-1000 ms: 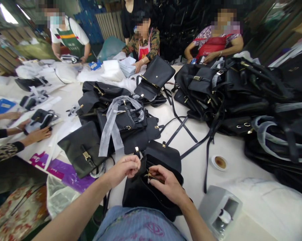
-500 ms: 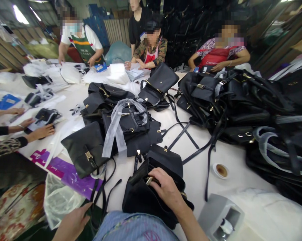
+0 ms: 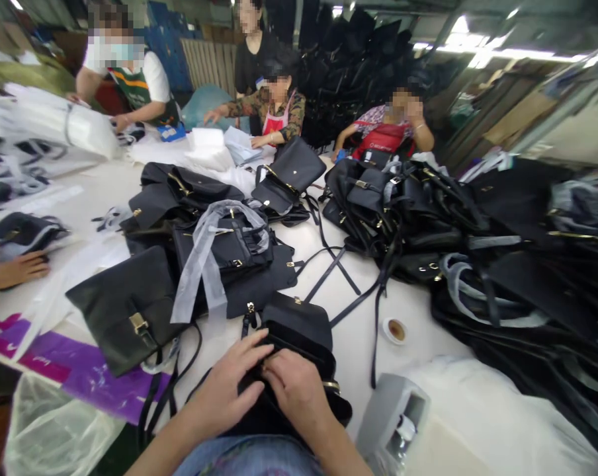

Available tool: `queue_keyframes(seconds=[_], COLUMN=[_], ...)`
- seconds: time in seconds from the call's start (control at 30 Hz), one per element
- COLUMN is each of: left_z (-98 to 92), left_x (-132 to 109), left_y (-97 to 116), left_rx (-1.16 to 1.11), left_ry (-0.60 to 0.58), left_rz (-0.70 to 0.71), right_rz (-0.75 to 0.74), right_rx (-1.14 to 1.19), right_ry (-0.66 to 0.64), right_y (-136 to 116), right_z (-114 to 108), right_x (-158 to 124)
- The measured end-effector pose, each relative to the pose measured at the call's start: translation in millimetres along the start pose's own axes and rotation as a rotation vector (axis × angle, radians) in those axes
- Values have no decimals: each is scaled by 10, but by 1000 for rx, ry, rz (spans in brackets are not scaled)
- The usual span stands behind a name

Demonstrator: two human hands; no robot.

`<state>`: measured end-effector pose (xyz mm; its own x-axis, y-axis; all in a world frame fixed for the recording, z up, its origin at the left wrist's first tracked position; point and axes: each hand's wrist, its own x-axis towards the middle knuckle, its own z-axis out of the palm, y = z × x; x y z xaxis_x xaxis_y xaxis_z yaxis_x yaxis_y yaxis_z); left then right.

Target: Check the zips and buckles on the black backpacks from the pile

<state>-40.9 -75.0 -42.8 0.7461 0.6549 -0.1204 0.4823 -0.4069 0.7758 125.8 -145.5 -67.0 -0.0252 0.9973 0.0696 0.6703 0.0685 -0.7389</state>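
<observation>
**Head view: two hands lying on a small black handbag at the bench's near edge**

Head camera is looking down at a small black leather handbag with gold fittings [image 3: 299, 327]. It is sitting at the near edge of the white bench [image 3: 428, 311], directly in front of the person. The left hand [image 3: 227, 393] is lying on the handbag's near left side with its grip spread, the fingers [image 3: 252, 350] stretching flat across the leather toward the flap. The right hand [image 3: 294, 390] is resting palm down on top of the handbag, touching the left hand's fingers. Its own fingers are bending over the upper edge with their tips out of sight, so I cannot tell whether that grip is pinching anything.

A grey box-shaped machine [image 3: 391, 423] is standing just beside the handbag, toward the near right corner. A small white dish with a brown stain [image 3: 395, 329] is sitting near it, farther in. A flat black bag with a gold clasp [image 3: 125, 311] is lying to the left, partly over a purple printed sheet [image 3: 81, 380] at the near edge. Behind the handbag a heap of black bags [image 3: 229, 244] is occupying the bench's middle, with a grey tissue strip [image 3: 204, 271] draping over it. A larger heap of black bags [image 3: 477, 231] is filling the right side. A co-worker's hand [image 3: 18, 270] is resting at the left edge, and a person in a red apron [image 3: 276, 112] is working at the far edge.
</observation>
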Motion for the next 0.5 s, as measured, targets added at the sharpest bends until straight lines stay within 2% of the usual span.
queue_keyframes(seconds=[0.1,0.17,0.27,0.33,0.43,0.5], left_z=[71,108,136,150,165,154], left_x=[152,162,139,159,300,459], left_y=[146,148,91,42,-30,-65], left_rx=[84,126,134,98,16,-24], left_ry=[-177,-200,-167,-128,-49,-26], left_rz=[52,52,40,13,-30,-43], right_rz=[-44,23,211,317,409,415], right_rx=[-62,-50,19,123,304,361], right_ry=[-54,19,160,152,41,22], right_y=[71,252,584,728,765,728], right_z=[-85,-276,-619,-764,-760,-657], right_x=[-174,-354,-686,-889,-1039,-992])
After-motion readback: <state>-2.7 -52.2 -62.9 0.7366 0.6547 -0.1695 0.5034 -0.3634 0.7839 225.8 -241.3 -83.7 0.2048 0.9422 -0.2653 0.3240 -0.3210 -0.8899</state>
